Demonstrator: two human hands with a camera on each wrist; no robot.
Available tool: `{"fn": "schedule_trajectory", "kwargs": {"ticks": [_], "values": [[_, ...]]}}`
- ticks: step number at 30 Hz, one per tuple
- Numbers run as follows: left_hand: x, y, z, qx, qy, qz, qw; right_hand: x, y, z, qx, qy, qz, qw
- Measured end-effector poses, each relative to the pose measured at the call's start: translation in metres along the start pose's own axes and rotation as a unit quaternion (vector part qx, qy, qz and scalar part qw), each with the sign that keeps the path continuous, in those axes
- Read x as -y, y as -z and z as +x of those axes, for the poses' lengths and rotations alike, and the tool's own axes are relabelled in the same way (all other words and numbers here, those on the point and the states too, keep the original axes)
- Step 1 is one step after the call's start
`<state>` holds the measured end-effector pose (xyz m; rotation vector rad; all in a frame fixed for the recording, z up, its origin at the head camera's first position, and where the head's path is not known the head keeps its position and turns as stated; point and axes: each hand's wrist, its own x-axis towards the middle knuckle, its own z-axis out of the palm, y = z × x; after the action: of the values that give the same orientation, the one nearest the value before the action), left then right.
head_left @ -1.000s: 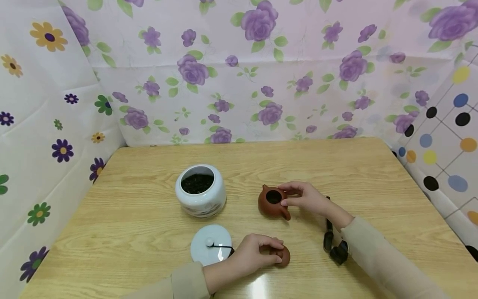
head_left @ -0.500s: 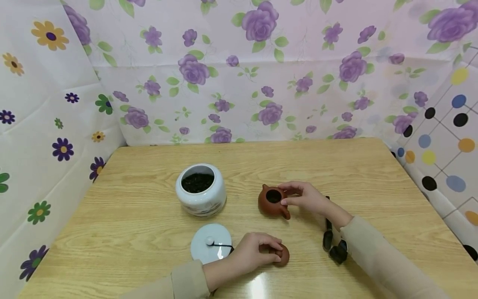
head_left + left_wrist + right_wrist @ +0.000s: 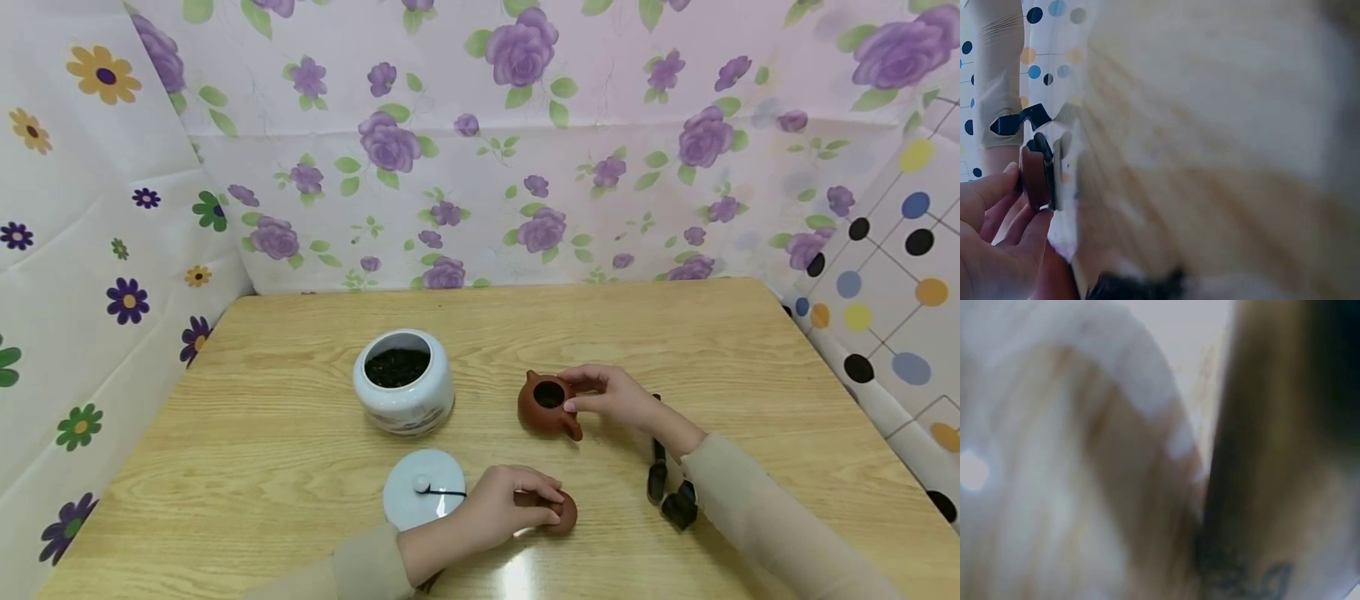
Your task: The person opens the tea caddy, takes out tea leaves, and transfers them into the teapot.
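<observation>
A small reddish-brown teapot lid point(image 3: 567, 514) is pinched between the thumb and fingers of my left hand point(image 3: 498, 510), low over the near part of the table. In the left wrist view the same lid point(image 3: 1035, 178) shows edge-on at the fingertips. My right hand point(image 3: 618, 402) grips the right side of a reddish-brown clay teapot point(image 3: 537, 419), thumb near its rim. The pot stands uncovered, spout pointing away, handle toward the near right. Its dark opening shows, but the contents are hard to make out. The right wrist view is too blurred to show the grip.
Left of the teapot stands a white porcelain jar point(image 3: 408, 408) holding dark tea leaves. Its pale lid point(image 3: 411, 508), with a knob and black cord, lies partly behind the left wrist. A black strap point(image 3: 678, 506) lies by the right forearm. Patterned cloths surround the wooden table point(image 3: 247, 433).
My left hand has shifted slightly left with the teapot lid. The right hand and the teapot have stayed in place.
</observation>
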<state>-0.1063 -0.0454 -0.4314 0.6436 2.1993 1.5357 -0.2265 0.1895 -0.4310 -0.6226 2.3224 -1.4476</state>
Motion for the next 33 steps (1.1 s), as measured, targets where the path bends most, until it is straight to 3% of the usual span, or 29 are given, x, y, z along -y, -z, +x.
{"fn": "schedule_trajectory", "kwargs": {"ticks": [9,21,33], "values": [[-0.019,0.016,0.000,-0.020,-0.007,-0.006,0.9998,-0.003,0.001,0.000,0.000,-0.013,0.004,0.9999],[-0.050,0.040,0.015,-0.068,-0.039,0.025,0.9966,-0.007,0.003,0.000,-0.001,-0.015,0.015,0.9998],[-0.055,0.056,0.038,-0.084,-0.040,0.035,0.9950,-0.002,-0.001,-0.001,-0.010,-0.019,0.019,0.9996]]}}
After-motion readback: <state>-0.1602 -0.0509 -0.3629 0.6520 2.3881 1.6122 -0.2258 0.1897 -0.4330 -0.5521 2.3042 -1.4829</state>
